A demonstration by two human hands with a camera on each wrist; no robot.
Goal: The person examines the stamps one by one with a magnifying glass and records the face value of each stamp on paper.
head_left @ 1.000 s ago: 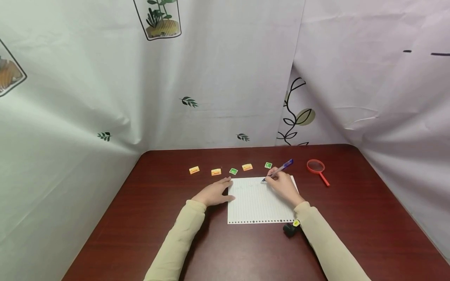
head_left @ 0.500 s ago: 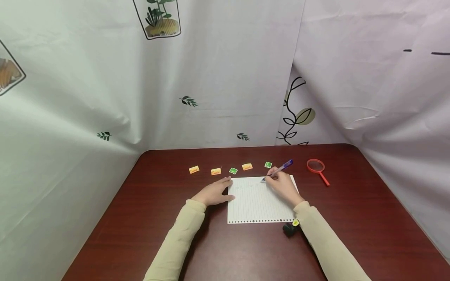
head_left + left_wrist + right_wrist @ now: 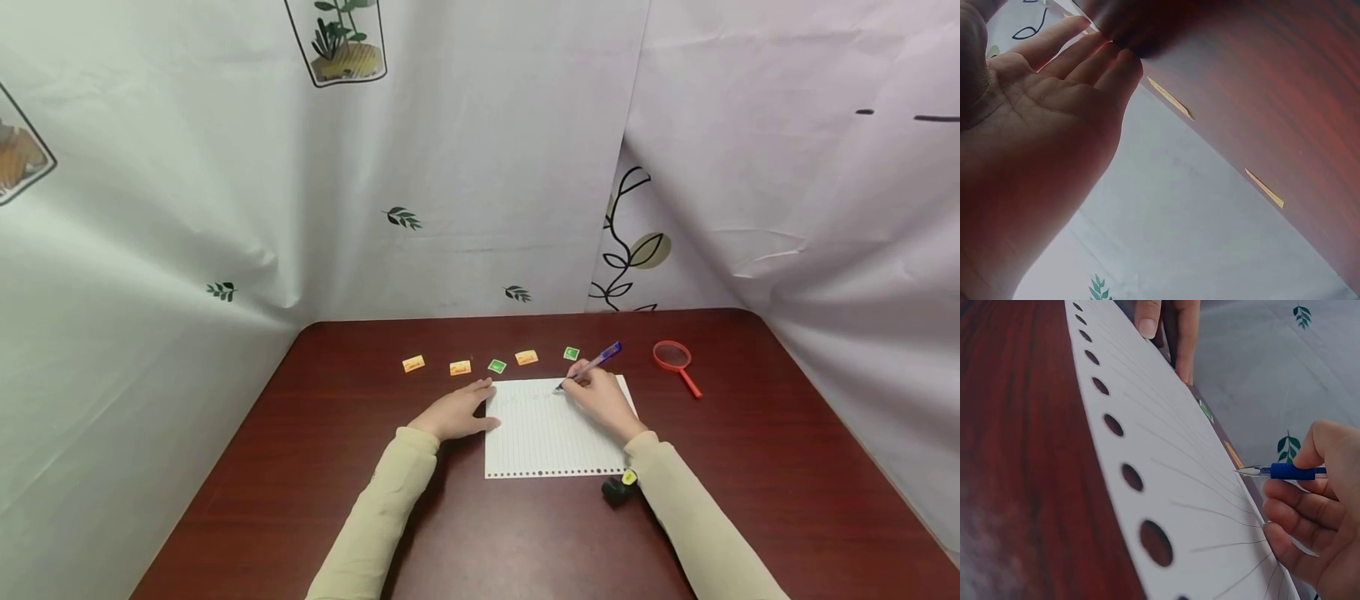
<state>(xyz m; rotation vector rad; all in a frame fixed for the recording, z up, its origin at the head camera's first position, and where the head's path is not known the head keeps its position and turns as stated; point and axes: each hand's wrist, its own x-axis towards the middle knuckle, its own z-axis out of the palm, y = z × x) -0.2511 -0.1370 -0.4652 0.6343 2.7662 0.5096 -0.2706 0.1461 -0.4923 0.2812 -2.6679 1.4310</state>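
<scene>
Lined paper [image 3: 551, 437] lay flat on the dark table [image 3: 300, 467], punched edge toward the person, and up near its far edge went the pen [image 3: 597, 361], slanted, with its point down at the sheet. Small move there: over the last second the tip had slipped just a touch nearer the person, and everything else had barely stirred. That looked like writing caught in mid-stroke, tiny motions, with faint marks, too small to read, running beside the tip. Whether the tip truly touched at that instant, the views could not settle.

The right hand [image 3: 602, 402] had the pen pinched between thumb and fingers. The left hand [image 3: 453, 414], fingers extended, stayed at the left edge, fingertips on the sheet, seemingly steadying it.

Beyond the sheet, a loose row: three orange slips [image 3: 461, 367] and two green squares [image 3: 497, 367]. Off to the right lay the red magnifying glass [image 3: 686, 375]; by the right cuff sat a black object [image 3: 617, 492], hard to identify. Pale cloth [image 3: 480, 167] hung behind it all.
</scene>
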